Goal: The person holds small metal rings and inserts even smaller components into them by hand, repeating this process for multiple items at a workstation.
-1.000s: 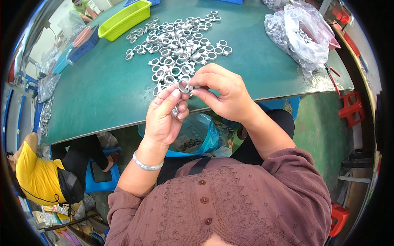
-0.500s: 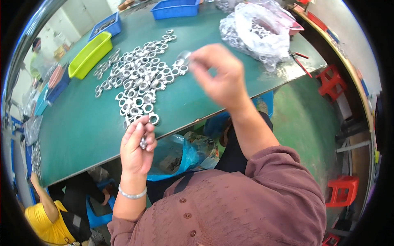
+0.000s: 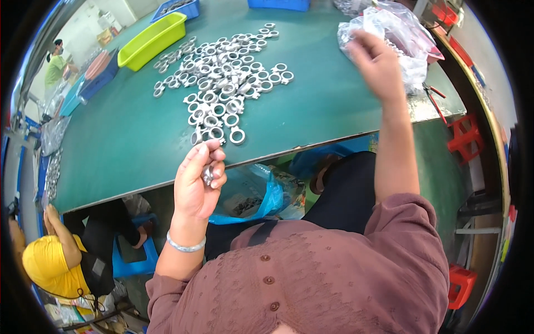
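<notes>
My left hand [image 3: 197,181] is closed around a small silver metal ring part [image 3: 208,175], held just above the table's near edge. Beyond it, a spread-out pile of metal rings [image 3: 228,80] with small lugs covers the middle of the green table [image 3: 133,136]. My right hand [image 3: 379,69] is raised over a clear plastic bag [image 3: 413,78] at the far right. Motion smears its fingers, so I cannot make out whether they hold anything. The bag contains more metal pieces, partly hidden by the plastic and my hand.
A lime-green bin [image 3: 153,42] stands left of the pile, with blue bins [image 3: 278,4] at the back. Red-handled pliers [image 3: 435,100] lie beside the bag. Below the table edge is a blue plastic bag [image 3: 270,197]. A person in yellow [image 3: 53,259] sits at lower left.
My right hand has moved right, from the pile's right edge to the clear bag. The left hand still holds its ring part. The whole view has shifted slightly.
</notes>
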{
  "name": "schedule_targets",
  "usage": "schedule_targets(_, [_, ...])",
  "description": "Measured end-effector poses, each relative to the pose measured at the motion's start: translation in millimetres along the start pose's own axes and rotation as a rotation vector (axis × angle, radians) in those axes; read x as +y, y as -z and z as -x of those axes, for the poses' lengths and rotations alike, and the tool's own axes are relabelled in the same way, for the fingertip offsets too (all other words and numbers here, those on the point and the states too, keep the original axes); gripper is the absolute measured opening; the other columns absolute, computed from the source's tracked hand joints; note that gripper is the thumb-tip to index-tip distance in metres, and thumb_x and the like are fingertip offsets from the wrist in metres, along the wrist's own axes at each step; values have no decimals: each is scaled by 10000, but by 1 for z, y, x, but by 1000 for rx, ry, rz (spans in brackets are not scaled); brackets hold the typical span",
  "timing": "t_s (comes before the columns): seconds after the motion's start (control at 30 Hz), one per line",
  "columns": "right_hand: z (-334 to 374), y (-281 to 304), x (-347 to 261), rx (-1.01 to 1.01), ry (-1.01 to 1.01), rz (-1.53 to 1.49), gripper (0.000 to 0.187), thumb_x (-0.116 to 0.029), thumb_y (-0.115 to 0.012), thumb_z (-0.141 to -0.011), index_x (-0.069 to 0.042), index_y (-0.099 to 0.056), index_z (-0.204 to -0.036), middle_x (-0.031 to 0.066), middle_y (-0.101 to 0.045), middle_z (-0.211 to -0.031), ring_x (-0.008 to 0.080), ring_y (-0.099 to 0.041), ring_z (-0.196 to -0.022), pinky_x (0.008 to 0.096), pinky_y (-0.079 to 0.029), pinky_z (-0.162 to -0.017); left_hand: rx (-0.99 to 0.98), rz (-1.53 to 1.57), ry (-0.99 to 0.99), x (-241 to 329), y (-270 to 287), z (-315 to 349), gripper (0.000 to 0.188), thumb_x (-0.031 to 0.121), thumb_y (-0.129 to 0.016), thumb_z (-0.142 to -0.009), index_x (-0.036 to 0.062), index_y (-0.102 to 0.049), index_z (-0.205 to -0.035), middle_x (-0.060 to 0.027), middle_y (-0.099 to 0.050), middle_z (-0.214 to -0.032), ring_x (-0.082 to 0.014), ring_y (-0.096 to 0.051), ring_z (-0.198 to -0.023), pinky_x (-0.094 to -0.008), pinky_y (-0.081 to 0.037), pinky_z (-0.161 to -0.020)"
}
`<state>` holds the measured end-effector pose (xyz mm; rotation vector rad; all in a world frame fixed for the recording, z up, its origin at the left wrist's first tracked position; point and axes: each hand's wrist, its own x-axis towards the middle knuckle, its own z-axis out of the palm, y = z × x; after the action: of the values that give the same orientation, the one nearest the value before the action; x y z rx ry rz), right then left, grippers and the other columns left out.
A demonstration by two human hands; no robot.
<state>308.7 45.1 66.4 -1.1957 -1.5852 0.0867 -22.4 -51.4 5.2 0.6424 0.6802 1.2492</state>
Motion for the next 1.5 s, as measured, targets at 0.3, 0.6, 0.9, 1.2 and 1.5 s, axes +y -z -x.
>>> schedule_targets(0.3, [76, -111, -90, -634, 289, 207, 354, -347, -670, -693, -16, -591, -791, 126, -572, -800, 299, -567, -806, 374, -463, -700, 5, -17, 16, 3, 6, 8, 227, 194, -465, -903, 3, -549, -993, -62, -539, -818, -85, -444, -570, -184, -340, -450])
schedule_targets(0.6, [84, -111, -88, -597, 102, -172, 230, -114, -679, -708, -20, -587, -896, 43, -540, -713, 128, -523, -614, 250, -436, -569, 11, -100, 70, -4, 4, 10, 202, 185, -483, -897, 22, -555, -992, -54, -574, -789, -69, -459, -552, -171, -342, -445])
schedule_targets(0.9, [94, -112, -84, -641, -174, -877, 286, -101, -653, -742, -21, -592, -1010, 27, -596, -846, 76, -519, -735, 217, -437, -628, -86, -36, 64, -8, -9, -2, 191, 166, -517, -888, 8, -561, -986, -74, -616, -806, -63, -494, -546, -170, -375, -446])
schedule_targets(1.2, [94, -109, -83, -674, -230, -960, 266, -82, -645, -755, -27, -601, -1012, 32, -594, -889, 75, -520, -746, 208, -431, -638, -34, -24, 64, -10, -13, -3, 136, 169, -549, -874, 43, -582, -917, -40, -601, -753, -53, -485, -541, -171, -374, -466])
schedule_targets(1.5, [90, -105, -83, -713, -318, -1057, 216, -18, -587, -807, 10, -586, -1021, 48, -621, -888, 87, -568, -835, 240, -463, -761, -14, -63, 32, -9, -11, -2, 129, 174, -532, -882, 51, -555, -913, -40, -572, -746, -64, -484, -544, -167, -357, -451])
